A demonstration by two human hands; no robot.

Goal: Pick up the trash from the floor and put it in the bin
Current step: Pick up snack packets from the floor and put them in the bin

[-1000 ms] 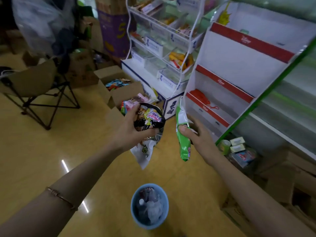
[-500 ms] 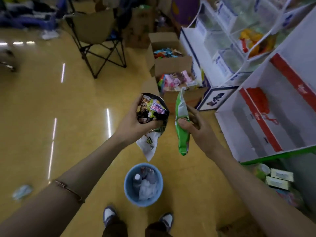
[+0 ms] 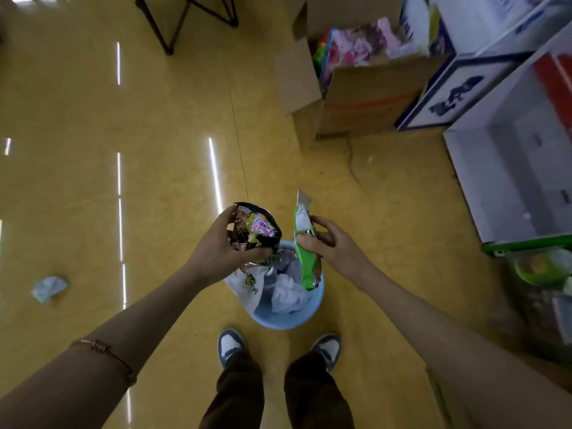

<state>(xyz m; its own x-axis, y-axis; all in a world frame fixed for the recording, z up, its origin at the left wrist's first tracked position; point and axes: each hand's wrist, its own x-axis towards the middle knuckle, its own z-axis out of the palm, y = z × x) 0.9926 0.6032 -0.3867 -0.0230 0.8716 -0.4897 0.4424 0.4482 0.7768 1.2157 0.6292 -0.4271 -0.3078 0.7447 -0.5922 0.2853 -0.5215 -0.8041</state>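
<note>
A round light-blue bin (image 3: 312,314) stands on the yellow floor just in front of my feet, with crumpled white paper inside. My left hand (image 3: 216,249) grips a bunch of crumpled snack wrappers (image 3: 255,232), black and colourful, and a white wrapper from the bunch hangs down over the bin's left rim. My right hand (image 3: 328,243) pinches a green and white snack packet (image 3: 305,252) upright, its lower end over the bin's right side. Away on the floor at the left lies a crumpled pale-blue piece of trash (image 3: 48,287).
An open cardboard box (image 3: 356,97) full of packets stands at the upper right. White display stands (image 3: 510,168) line the right side. A folding chair's black legs (image 3: 176,17) show at the top. My two shoes (image 3: 230,346) are below the bin.
My view has tilted down and the bin is now right under both hands. Both hands have come lower and hold the wrappers over the bin's rim.
</note>
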